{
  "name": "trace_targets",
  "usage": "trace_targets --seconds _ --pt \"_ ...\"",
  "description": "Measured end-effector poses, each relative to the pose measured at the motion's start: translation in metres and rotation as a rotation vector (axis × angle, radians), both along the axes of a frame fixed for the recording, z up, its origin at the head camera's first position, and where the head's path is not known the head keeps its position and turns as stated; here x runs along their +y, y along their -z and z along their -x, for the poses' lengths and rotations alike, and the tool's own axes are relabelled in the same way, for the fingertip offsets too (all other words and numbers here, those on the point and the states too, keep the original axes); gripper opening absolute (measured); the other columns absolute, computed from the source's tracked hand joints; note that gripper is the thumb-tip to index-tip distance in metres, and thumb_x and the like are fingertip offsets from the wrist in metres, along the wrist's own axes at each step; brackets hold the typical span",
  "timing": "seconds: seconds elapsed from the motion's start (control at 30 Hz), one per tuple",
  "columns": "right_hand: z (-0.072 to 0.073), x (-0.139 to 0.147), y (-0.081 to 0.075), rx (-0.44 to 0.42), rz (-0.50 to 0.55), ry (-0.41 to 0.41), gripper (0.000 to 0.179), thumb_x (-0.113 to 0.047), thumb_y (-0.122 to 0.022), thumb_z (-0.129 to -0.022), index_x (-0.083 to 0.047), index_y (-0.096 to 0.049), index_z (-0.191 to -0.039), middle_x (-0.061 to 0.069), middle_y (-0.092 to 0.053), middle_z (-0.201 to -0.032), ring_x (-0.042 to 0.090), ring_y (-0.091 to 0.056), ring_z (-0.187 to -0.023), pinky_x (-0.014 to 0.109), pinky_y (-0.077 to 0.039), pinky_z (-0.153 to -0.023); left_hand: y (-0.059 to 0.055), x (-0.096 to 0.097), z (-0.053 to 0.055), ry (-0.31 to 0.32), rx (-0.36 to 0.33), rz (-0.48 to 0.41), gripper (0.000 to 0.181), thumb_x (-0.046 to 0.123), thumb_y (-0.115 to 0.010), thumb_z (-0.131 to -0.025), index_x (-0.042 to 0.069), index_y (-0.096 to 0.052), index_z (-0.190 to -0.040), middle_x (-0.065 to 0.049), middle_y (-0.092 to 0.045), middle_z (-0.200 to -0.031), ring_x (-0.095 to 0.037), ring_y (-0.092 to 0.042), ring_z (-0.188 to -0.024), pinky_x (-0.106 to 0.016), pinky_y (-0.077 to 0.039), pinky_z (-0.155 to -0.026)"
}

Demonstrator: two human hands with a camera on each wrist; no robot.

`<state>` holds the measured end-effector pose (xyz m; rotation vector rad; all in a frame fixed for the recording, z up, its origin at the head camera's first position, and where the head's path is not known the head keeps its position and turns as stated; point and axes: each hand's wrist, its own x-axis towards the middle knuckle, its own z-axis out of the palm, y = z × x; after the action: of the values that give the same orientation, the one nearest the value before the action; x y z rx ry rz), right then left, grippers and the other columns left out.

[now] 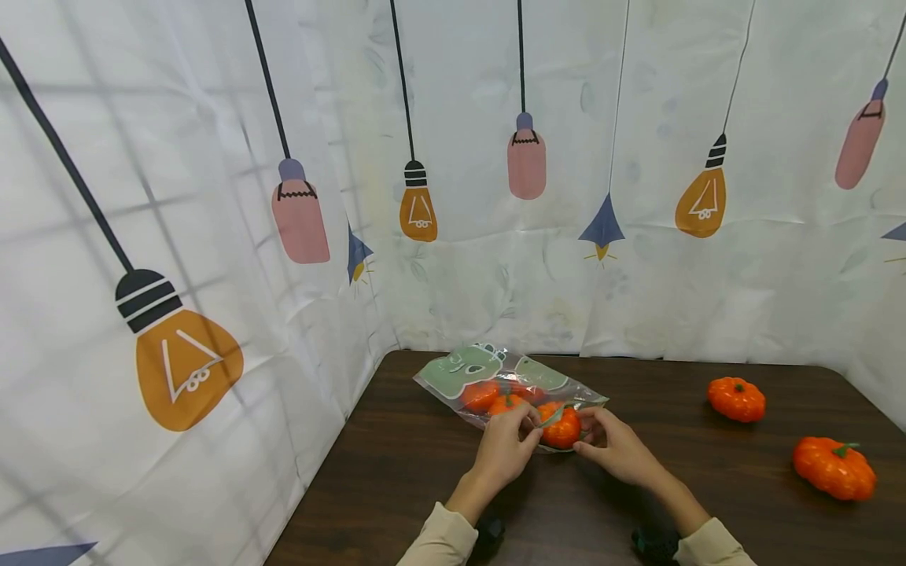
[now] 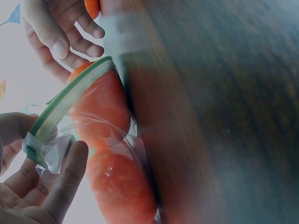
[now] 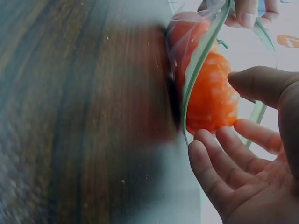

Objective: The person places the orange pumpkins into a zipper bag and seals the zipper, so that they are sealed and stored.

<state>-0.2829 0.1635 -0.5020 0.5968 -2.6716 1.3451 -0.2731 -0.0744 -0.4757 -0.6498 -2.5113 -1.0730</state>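
A clear zip bag (image 1: 453, 376) with a green printed pattern lies at the table's back, several orange toy pumpkins (image 1: 480, 395) inside. My left hand (image 1: 504, 446) pinches the left end of its green zip strip (image 2: 70, 95), where a small clear tab (image 2: 52, 151) shows between thumb and fingers. The bag's mouth stands parted around one pumpkin (image 3: 212, 95) with a green stem. On the other side, my right hand (image 1: 617, 450) has its fingers loosely extended. Its fingertips (image 3: 223, 133) touch that pumpkin's near end, and the thumb is at its side.
Two more orange pumpkins, one farther back (image 1: 736, 399) and one nearer (image 1: 835, 469), sit on the right of the dark wooden table (image 1: 368, 479). White cloth (image 1: 481, 283) printed with hanging lamps closes off the back and left sides.
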Motion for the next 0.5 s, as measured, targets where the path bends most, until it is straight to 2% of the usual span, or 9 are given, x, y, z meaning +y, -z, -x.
trace_targets --seconds 0.1,0.27,0.5 --pt "-0.0007 -0.0016 -0.0002 -0.005 -0.001 -0.028 0.054 -0.022 -0.078 -0.09 -0.003 -0.055 -0.136 0.012 -0.066 -0.117 0.017 -0.065 -0.095 0.025 -0.054 -0.079 -0.0003 -0.0002 -0.0005 0.001 0.003 0.005 0.011 0.015 -0.076 -0.091 0.017 -0.066 -0.092 0.004 -0.071 -0.08 0.002 -0.054 -0.068 -0.015 -0.048 -0.067" --pt "-0.0013 -0.0037 0.0009 -0.028 -0.003 -0.059 0.054 -0.023 -0.077 -0.091 -0.005 -0.056 -0.137 0.017 -0.058 -0.13 0.026 -0.063 -0.104 0.026 -0.054 -0.077 -0.0003 -0.0009 -0.0008 0.014 0.007 0.005 0.011 0.014 -0.075 -0.091 0.016 -0.064 -0.092 0.003 -0.071 -0.079 0.002 -0.055 -0.068 -0.015 -0.048 -0.066" --pt "-0.0023 -0.0059 0.0017 -0.081 -0.01 -0.107 0.057 -0.028 -0.075 -0.093 -0.011 -0.051 -0.142 0.017 -0.054 -0.134 0.024 -0.06 -0.103 0.027 -0.052 -0.077 -0.0007 -0.0004 -0.0013 0.026 -0.014 0.002 0.011 0.014 -0.074 -0.093 0.017 -0.063 -0.093 0.005 -0.068 -0.077 0.002 -0.053 -0.067 -0.015 -0.046 -0.064"
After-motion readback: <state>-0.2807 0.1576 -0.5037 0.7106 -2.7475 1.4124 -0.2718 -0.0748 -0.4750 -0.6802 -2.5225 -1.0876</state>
